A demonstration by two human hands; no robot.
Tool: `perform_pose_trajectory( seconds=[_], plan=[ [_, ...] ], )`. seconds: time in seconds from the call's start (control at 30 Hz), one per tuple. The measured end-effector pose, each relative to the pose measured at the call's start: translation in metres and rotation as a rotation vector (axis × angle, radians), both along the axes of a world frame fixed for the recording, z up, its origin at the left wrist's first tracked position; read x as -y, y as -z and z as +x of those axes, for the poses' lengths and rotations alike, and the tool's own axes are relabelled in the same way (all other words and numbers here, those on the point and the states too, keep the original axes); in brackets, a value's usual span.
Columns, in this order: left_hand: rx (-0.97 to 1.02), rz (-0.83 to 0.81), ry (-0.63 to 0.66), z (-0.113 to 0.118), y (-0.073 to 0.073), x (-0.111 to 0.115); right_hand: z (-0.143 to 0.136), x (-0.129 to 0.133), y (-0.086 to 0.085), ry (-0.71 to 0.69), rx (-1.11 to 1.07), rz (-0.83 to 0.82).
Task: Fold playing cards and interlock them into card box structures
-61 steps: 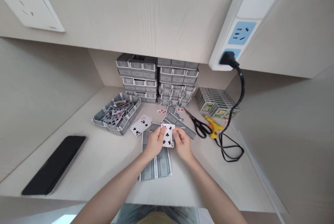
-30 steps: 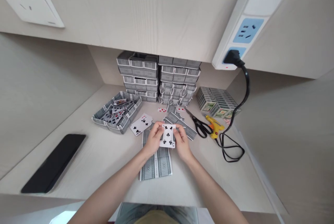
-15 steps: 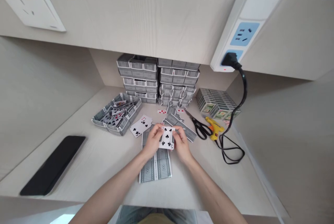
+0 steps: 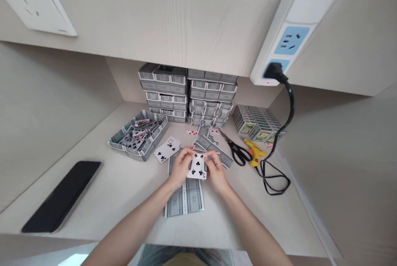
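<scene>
I face a pale worktop (image 4: 124,187) set in a recess, with a greyish left wall (image 4: 46,113), a greyish right wall (image 4: 347,154) and a beige back wall (image 4: 125,80). A pale, faintly grained panel (image 4: 201,17) overhangs the rear, carrying a white socket plate (image 4: 39,3) at upper left and a white power strip (image 4: 294,22) at right. Light is soft; a bright patch (image 4: 73,259) shows below the worktop's front edge, lower left.

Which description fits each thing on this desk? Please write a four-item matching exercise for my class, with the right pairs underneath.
Column 1
1. Five of clubs
2. Scissors
3. Glue gun
4. Phone

Column 2
A. Yellow
B. Lying toward the left end of the desk
C. Held between the left hand and right hand
D. Has black looped handles

Pairs: 1-C, 2-D, 3-A, 4-B
</scene>
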State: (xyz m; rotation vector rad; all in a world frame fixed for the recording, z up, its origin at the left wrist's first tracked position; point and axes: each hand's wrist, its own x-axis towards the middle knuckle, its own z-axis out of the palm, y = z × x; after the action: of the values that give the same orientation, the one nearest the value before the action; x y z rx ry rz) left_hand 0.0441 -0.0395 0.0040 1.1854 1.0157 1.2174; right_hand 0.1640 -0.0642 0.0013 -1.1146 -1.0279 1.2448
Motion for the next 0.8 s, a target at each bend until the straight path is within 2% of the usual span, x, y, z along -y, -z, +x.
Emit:
perform_pose_trajectory(
  seconds=[0.37,0.6,0.8],
  plan=[
    [-0.097,0.096,-0.021,-0.003,-0.003,0.004,0.001,0.002,-0.006,-0.010,-0.168,-0.052],
    [-0.165,0.173,-0.032,-0.005,-0.011,0.006,0.007,0.002,-0.014,-0.222,-0.343,-0.182],
    [-0.214,0.219,0.014,-0.008,-0.010,0.008,0.015,0.001,-0.009,-0.385,-0.355,-0.265]
  ],
)
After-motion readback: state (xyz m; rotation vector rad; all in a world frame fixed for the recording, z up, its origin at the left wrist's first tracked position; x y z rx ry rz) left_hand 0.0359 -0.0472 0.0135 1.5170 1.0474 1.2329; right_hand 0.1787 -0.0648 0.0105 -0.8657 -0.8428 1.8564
